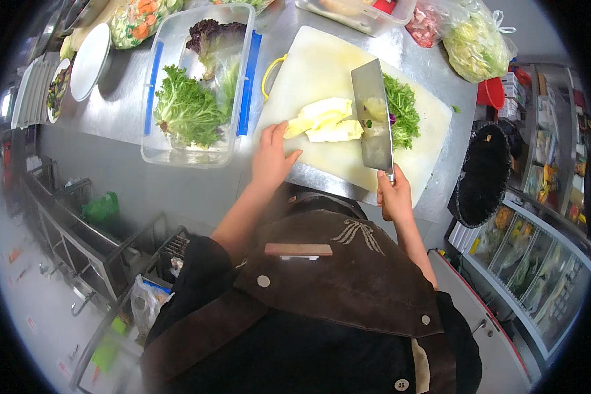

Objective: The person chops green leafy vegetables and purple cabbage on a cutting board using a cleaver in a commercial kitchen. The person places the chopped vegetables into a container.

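My right hand grips the handle of a cleaver. The wide steel blade stands over the white cutting board, between two piles of vegetable. On its left lie pale yellow leaves, probably cabbage hearts. To its right is a heap of green frilly lettuce, with a bit of purple leaf beside the blade. My left hand rests at the board's left edge, fingertips against the left end of the pale leaves and thumb spread away. Small dark scraps cling to the blade.
Left of the board, a clear plastic container holds green frilly lettuce and red-leaf lettuce. White bowl and stacked plates stand farther left. Bagged shredded cabbage lies back right. A black-lined bin stands right of the steel table.
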The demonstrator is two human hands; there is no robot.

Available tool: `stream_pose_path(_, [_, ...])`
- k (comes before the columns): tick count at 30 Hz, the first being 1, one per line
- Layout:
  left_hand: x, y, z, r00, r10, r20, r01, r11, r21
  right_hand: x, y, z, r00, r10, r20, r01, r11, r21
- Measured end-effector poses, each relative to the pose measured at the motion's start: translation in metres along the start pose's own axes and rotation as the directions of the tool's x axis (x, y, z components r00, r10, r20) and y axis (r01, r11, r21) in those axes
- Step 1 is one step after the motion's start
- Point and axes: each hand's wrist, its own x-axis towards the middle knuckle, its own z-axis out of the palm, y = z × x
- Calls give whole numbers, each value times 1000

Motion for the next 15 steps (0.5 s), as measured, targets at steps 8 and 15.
stream_pose_path(8, [15,-2,-3,996,-79,-52,75,994,-82,-4,-8,9,999,-30,-22,26,989,-144])
stream_pose_path(15, [33,31,9,977,191,-95,-183,980,79,11,-1,3,982,-189,6,175,891,-420])
